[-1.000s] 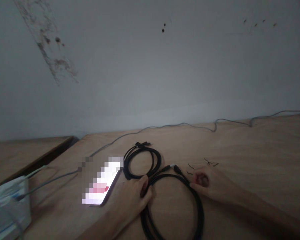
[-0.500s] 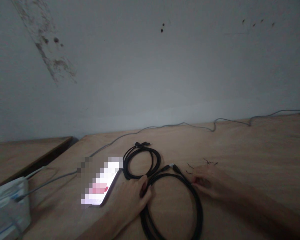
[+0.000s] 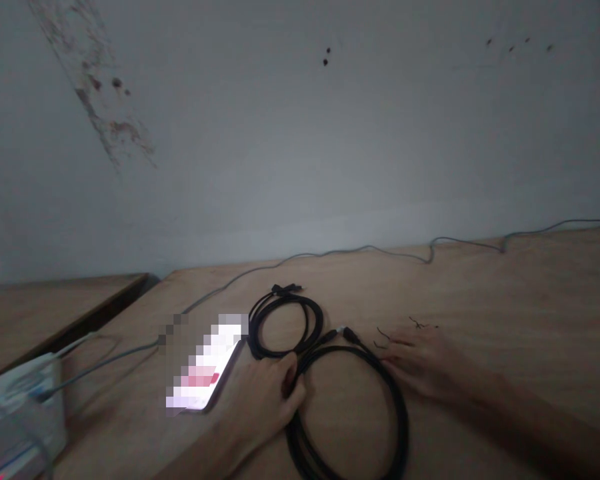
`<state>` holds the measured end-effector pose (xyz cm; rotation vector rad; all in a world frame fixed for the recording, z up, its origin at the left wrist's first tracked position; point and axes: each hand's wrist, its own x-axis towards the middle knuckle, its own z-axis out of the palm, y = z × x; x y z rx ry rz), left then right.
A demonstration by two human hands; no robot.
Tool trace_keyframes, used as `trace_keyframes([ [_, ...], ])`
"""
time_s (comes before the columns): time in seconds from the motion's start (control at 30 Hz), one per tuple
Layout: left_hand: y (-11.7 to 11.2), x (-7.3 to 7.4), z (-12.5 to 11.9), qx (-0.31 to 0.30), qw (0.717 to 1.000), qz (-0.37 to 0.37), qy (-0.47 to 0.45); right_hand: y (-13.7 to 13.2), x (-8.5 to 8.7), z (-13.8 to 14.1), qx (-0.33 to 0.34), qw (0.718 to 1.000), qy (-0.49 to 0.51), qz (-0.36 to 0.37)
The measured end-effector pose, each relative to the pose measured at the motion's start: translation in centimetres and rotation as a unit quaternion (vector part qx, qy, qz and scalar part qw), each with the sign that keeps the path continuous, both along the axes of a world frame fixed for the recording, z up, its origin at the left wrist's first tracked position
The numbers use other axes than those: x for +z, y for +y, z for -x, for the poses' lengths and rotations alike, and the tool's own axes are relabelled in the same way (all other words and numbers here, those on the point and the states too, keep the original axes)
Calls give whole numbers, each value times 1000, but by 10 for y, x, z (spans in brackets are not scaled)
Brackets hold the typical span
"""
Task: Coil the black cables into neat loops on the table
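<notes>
A black cable coil (image 3: pixel 404 420) lies on the wooden table, its lower edge cut off by the frame. My left hand (image 3: pixel 273 393) is closed on the cable at the coil's upper left, thumb and fingers pinched together. Two dark plug ends (image 3: pixel 350 335) lie along the top of this coil. My right hand (image 3: pixel 425 363) rests just right of the coil, its fingers stretched out and fairly flat, somewhat blurred. Short black twist ties (image 3: pixel 416 325) lie by its fingertips. Behind my left hand is a smaller coiled black cable (image 3: pixel 320 320) with its connectors (image 3: pixel 286 289) at the far side.
A phone (image 3: pixel 215 380) with a lit, partly pixelated screen lies left of my left hand. At the far left stands a white box (image 3: pixel 55 413) with cords. A thin grey cord (image 3: pixel 250 270) runs along the table by the wall (image 3: pixel 300 147).
My right hand has uncurled its thumb and fingers and flattened beside the coil. My left hand keeps its grip on the cable. The view has shifted slightly.
</notes>
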<state>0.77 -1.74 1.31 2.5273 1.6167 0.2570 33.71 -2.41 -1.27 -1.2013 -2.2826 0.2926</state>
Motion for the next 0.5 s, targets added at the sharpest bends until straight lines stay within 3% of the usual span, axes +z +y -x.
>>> trace_keyframes([
  [0.2,-6,6,-1,-45,999,10,-29,-10,14,13,-67,996,-65,17],
  [0.3,-8,9,-1,-72,997,3,-39,-11,11,16,-88,994,-64,29],
  [0.5,-7,8,0,-69,994,3,-85,-5,2,16,-83,991,-78,68],
])
